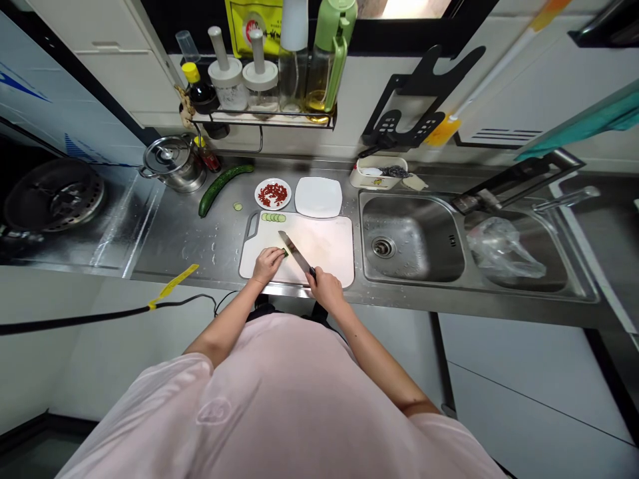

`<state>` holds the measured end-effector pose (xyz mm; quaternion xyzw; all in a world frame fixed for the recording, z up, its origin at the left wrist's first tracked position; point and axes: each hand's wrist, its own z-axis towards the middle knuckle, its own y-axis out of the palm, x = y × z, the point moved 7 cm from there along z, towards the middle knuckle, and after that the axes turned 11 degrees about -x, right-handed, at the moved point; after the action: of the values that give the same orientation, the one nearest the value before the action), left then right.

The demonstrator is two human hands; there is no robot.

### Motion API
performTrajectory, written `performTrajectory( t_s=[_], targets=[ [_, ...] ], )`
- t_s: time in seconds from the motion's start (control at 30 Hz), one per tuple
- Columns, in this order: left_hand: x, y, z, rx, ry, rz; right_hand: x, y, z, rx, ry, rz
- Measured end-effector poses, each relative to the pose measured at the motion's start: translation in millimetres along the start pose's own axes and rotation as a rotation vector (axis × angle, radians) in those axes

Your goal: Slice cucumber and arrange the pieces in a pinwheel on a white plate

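We look down on a steel kitchen counter (170, 246) with our two bare forearms reaching forward. On a white plastic cutting board (324, 246), a neat row of cucumber slices (274, 217) lies cut at the far edge, and one loose slice (237, 207) sits on the counter beyond the board. A short cucumber piece (285, 252) remains uncut under our left hand (267, 264), whose curled fingers grip it against the board. Our right hand (325, 289) is clenched around the black handle of a kitchen knife (295, 253), its blade just beside the piece. Behind the board, a long cucumber (219, 189) lies unsliced, as far as we can tell, near a small plate of red pieces (272, 194).
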<state>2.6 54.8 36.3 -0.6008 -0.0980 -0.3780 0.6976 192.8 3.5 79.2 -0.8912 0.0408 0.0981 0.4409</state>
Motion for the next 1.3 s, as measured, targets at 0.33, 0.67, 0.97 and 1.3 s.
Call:
performTrajectory(
  t_s=[0.33, 0.67, 0.97, 1.3],
  targets=[
    [3.2, -1.1, 0.6, 0.005, 0.021, 0.018, -9.0, 1.5, -4.4, -0.046, -0.017, -0.002],
    [2.7, 0.7, 0.3, -0.013, 0.016, 0.025, -14.5, 2.0, -6.4, -0.068, -0.014, -0.031],
    [2.8, 1.2, 0.6, -0.021, 0.017, 0.029, -7.4, 9.7, -22.1, -0.109, -0.015, -0.057],
    [2.9, 2.6, 0.3, -0.023, 0.026, 0.036, -4.6, 11.2, -26.4, -0.120, -0.019, -0.060]
  ],
)
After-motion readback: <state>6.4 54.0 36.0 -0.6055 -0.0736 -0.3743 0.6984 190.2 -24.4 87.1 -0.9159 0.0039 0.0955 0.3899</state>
